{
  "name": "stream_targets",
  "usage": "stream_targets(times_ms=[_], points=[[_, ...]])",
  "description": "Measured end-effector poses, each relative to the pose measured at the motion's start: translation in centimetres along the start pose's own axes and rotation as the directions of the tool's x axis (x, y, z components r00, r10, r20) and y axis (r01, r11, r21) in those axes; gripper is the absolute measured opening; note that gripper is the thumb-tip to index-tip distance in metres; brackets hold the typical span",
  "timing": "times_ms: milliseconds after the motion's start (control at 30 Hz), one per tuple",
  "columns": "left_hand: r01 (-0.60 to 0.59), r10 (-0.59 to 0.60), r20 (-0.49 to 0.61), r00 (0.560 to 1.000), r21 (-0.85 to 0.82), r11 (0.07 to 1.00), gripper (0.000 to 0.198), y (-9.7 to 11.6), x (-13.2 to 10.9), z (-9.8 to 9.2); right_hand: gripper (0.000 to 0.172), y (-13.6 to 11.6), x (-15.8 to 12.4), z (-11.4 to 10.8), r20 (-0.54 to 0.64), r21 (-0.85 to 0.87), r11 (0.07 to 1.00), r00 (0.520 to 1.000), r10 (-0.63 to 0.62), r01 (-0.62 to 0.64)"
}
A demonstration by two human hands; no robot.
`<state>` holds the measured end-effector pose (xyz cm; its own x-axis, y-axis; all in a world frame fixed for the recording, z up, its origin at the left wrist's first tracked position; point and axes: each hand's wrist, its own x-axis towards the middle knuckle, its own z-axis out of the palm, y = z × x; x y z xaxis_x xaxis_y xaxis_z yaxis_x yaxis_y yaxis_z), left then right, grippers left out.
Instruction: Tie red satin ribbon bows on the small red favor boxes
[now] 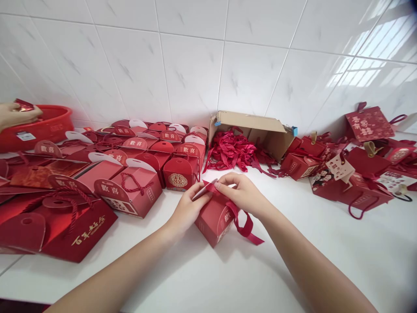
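Note:
A small red gift box [213,221] stands on the white counter [247,278] in front of me. My left hand [189,208] pinches the top flap of the box from the left. My right hand [241,191] pinches a dark red ribbon [243,224] at the box's top; the ribbon's loose end trails down the right side onto the counter. Both hands meet over the top of the box.
Several finished red gift boxes [137,161] crowd the left, larger red bags [65,217] nearer. A tipped cardboard box [260,130] spills red ribbons [231,152]. More red boxes and bags [352,174] lie right. Another person's hand [16,115] holds something red over a red basin [45,126].

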<state>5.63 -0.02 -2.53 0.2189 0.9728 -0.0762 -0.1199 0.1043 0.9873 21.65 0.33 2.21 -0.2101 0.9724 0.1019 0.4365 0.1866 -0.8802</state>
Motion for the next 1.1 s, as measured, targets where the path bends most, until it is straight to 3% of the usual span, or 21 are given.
stream_targets(times_ms=[100,200,367,467,600,733,967,1100], points=[[-0.026,0.026,0.011,1.000,0.006,1.000,0.035,-0.1,-0.3,0.2,0.021,0.0,0.1,-0.1,0.021,-0.011,1.000,0.999,0.030,-0.030],[-0.043,0.042,0.017,0.999,0.045,0.998,0.034,-0.1,-0.4,0.3,0.014,0.1,0.0,-0.1,0.051,0.094,0.995,0.998,0.025,-0.030],[-0.074,0.069,0.043,0.997,0.133,0.988,0.031,0.0,-0.6,0.4,0.030,0.0,-0.4,-0.4,0.078,0.203,0.979,0.997,0.002,-0.018],[-0.116,0.104,0.067,0.992,0.203,0.972,0.027,-0.1,-1.0,0.6,0.033,-0.3,-0.5,-0.9,0.176,0.200,0.979,0.984,0.008,-0.043],[-0.170,0.149,0.101,0.984,0.257,0.951,0.024,-0.2,-1.4,0.7,0.022,-0.4,-0.5,-1.5,0.347,0.255,0.961,0.938,0.009,-0.104],[-0.145,0.115,0.135,0.984,0.241,0.960,0.030,-0.1,-1.6,0.6,0.016,-0.6,-0.6,-1.9,0.419,0.328,0.934,0.908,-0.009,-0.142],[-0.162,0.146,0.091,0.985,0.195,0.967,0.032,-0.7,-1.1,0.8,0.012,-1.6,-1.0,-0.9,0.261,0.321,0.935,0.963,0.063,-0.149],[-0.117,0.110,0.048,0.993,0.151,0.982,0.034,-0.6,-1.2,1.0,0.010,-2.1,-1.3,-1.1,0.014,0.114,0.988,0.995,-0.103,0.101]])
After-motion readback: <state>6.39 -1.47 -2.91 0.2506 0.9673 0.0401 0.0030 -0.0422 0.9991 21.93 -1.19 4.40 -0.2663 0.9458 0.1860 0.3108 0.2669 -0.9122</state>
